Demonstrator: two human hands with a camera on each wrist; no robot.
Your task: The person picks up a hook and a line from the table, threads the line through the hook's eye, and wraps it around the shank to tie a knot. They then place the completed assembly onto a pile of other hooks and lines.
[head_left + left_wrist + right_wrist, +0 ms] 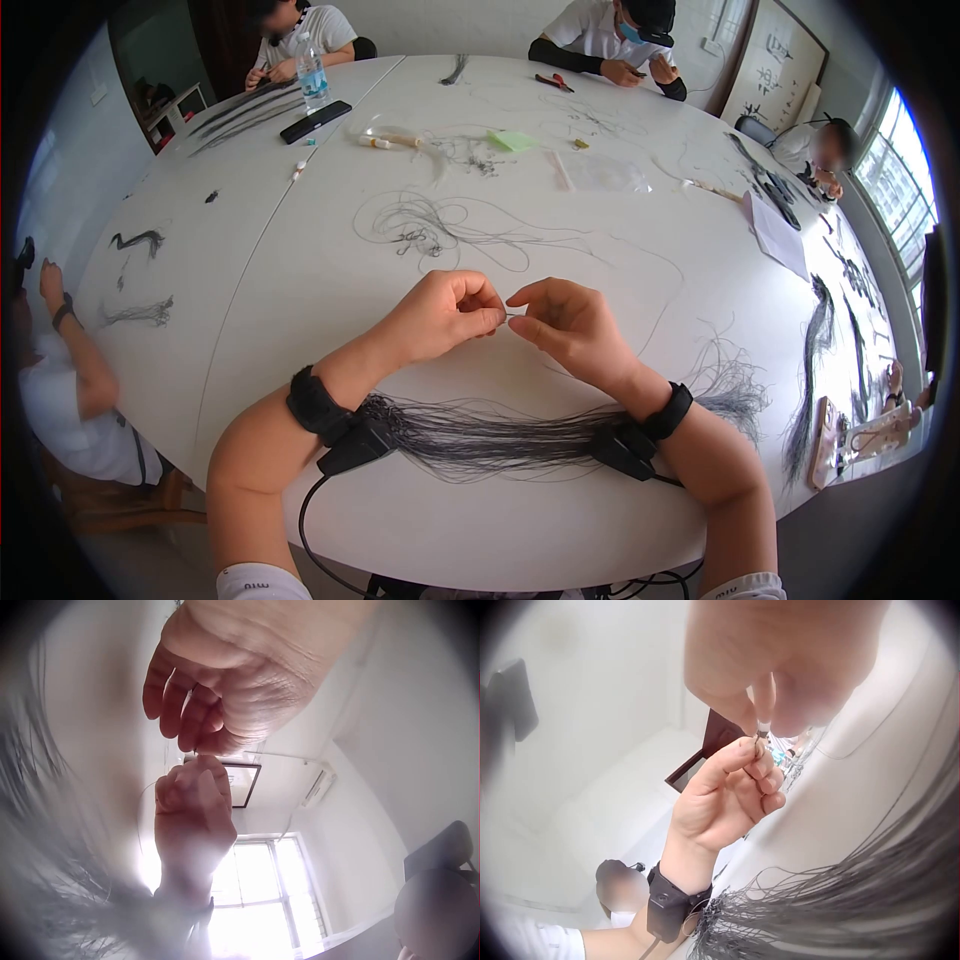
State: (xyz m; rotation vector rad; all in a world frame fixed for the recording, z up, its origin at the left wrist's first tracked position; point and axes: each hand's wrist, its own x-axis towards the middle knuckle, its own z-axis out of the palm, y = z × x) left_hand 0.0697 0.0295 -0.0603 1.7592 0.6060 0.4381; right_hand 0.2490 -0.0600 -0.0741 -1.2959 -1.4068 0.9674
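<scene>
Above the table, my left hand [445, 315] pinches a fine dark strand [758, 738] between thumb and index finger. My right hand [575, 325] faces it, fingers bent, its thumb tip beside the strand's end; whether it grips the strand I cannot tell. In the left wrist view, the fingertips of the left hand [232, 682] and right hand [193, 817] nearly meet. The right wrist view has the right hand [787, 660] close above the left hand [724, 791]. A long bundle of dark strands [500, 436] lies below both wrists.
Loose tangled strands [420, 235] lie beyond my hands. Farther off are a bottle [312, 80], a phone [316, 121], a green paper [512, 140], a clear bag [610, 174] and red-handled pliers [554, 83]. White paper [776, 235] lies right. Several people sit around the table.
</scene>
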